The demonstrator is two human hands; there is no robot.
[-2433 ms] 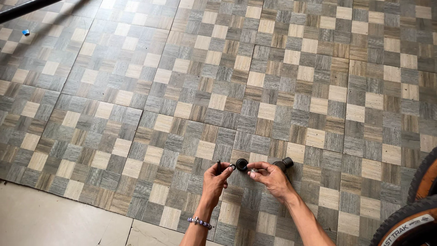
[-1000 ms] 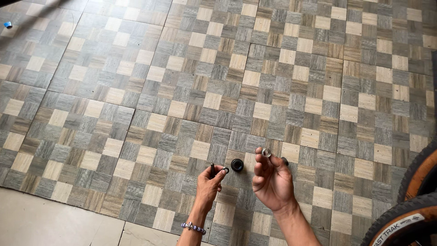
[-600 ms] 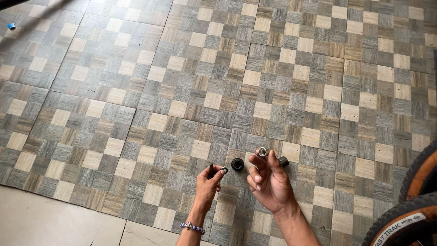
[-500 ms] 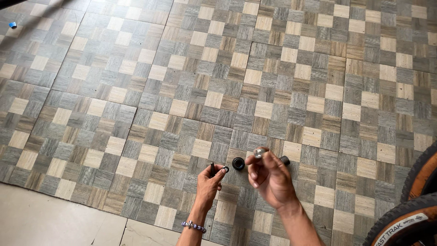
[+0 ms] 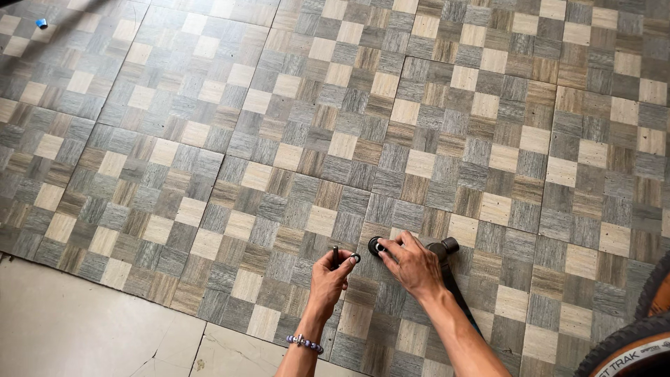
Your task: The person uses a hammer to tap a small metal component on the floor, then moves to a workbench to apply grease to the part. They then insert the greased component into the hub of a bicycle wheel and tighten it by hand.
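Left hand [image 5: 328, 278] pinched a small ring [image 5: 356, 258] and a dark pin [image 5: 336, 254] just above the floor [image 5: 209, 139]. Right hand [image 5: 412, 264] rested fingertips on a black round part [image 5: 375, 246] lying on the floor, grip loose; tool [image 5: 447, 248] just beside it.

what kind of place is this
Probably a home or small workshop floor used for bicycle repair: checkered wood-pattern floor mats over bare concrete, a bicycle tyre at the corner, and small dark metal parts by the right hand.

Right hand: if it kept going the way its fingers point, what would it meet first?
The right hand points left; its fingertips already sit at the small black round part. Beyond that, probably the left hand, though depth is unclear.
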